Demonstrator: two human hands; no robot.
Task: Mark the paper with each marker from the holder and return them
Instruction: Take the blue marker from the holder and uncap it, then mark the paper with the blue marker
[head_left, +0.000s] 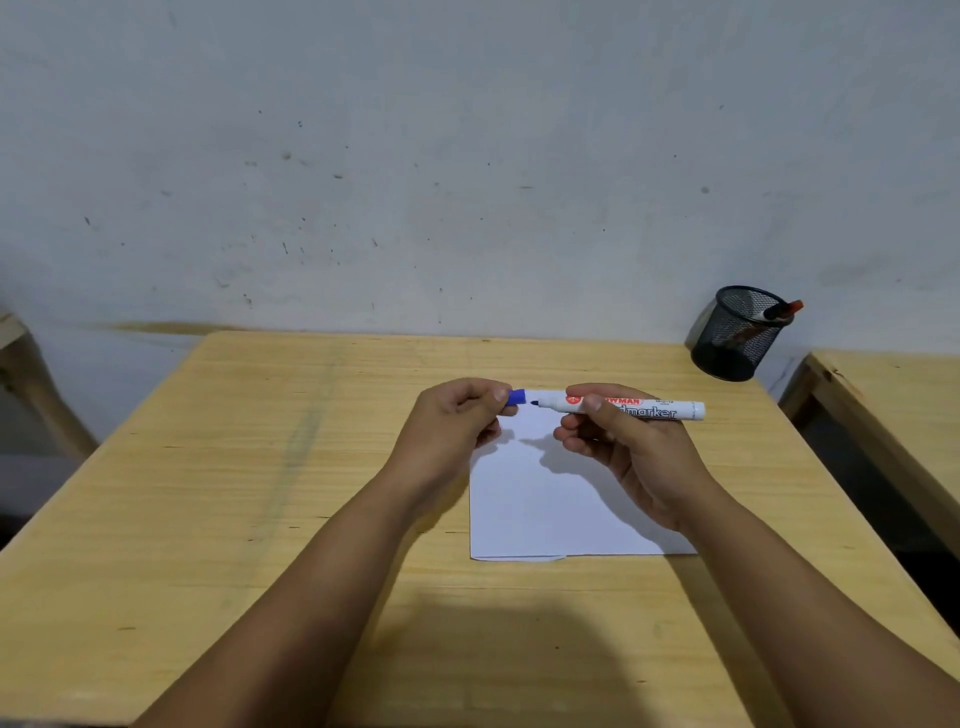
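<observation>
My right hand (618, 447) grips a white marker (654, 409) held level above the far edge of the white paper (540, 504), its bare dark tip pointing left. My left hand (457, 415) pinches the blue cap (517, 397), which sits just clear of the tip. The paper lies flat on the wooden table (260, 493) and shows no marks that I can see. At the table's back right corner stands a black mesh holder (737, 332) with a red-capped marker (784, 310) leaning out of it.
A grey speckled wall rises right behind the table. A second wooden table (893, 405) stands to the right across a narrow gap. Part of another wooden frame (21, 364) shows at the far left.
</observation>
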